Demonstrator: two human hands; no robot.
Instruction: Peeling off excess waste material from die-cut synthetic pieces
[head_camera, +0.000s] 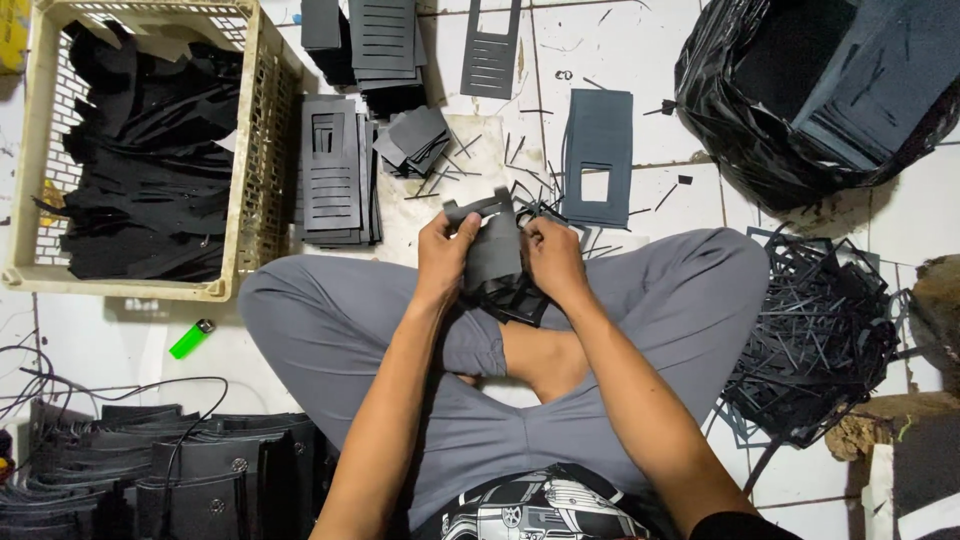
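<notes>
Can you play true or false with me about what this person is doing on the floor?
1. Both hands hold a dark cut-out sheet. True: left hand, right hand.
2. The lighter is red. False: it is green.
3. The crate holds black scraps. True.
4. The person sits on a chair. False: cross-legged on the tiled floor.
5. A black plastic bag lies at top right. True.

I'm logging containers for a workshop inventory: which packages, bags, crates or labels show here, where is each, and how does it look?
Crate: top left on the floor, rectangular cream plastic lattice, full of black scraps.
Bag: top right, crumpled glossy black plastic, dark sheets inside.
Yellow package: far top-left edge, mostly cut off.
Labels, signs, screens: none visible.
</notes>
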